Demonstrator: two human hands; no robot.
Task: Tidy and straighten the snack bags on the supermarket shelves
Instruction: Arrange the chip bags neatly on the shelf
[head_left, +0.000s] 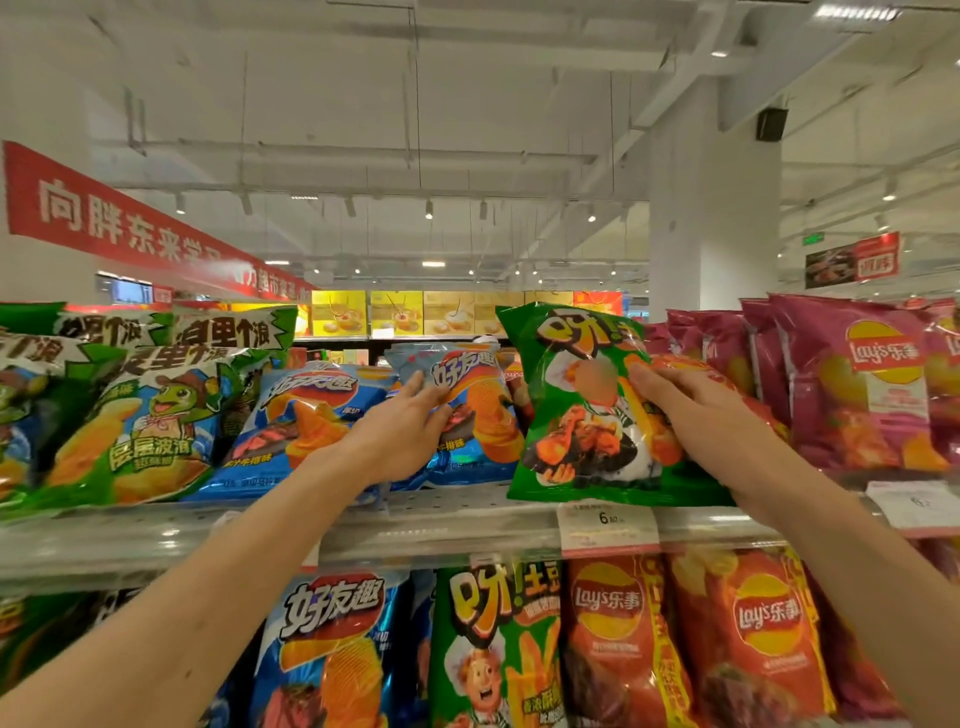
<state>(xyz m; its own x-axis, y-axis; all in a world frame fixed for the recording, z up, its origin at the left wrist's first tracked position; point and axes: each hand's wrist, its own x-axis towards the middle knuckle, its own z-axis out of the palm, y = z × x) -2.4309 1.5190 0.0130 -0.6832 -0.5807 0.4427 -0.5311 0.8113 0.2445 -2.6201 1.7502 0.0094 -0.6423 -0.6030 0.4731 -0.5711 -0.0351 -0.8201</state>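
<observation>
Landmark: the green bag (587, 410) on the top shelf (457, 525); all places are told from it.
Right hand (696, 410): lies on the green bag's right side, fingers spread over its front and edge, holding it upright; whether the thumb wraps behind, I cannot tell.
Left hand (410, 426): just left of the green bag, fingers and thumb curled round the left edge of a blue bag (467, 410), gripping it.
Task's things: both bags stand on the top shelf, the green one at its front lip, tilted a little.
Done so far: by my judgement, little; the purple bags (852, 379) to the right stand in a fair row.
Left to do: the blue bags lean and overlap, and the turtle bags (150, 421) far left slump forward; the two held bags are not yet squared.
Green bag writing: big orange "呀!", a chicken picture below.
Blue bag writing: "好友趣".
Purple bags: "Lay's乐事".
Below: red bags (685, 639) marked "Lay's乐事".
Price tag (608, 527): straight under the green bag, a "6" is readable.
Banner (114, 218): far up left, red, "向胖东来学习" as far as I can read.
</observation>
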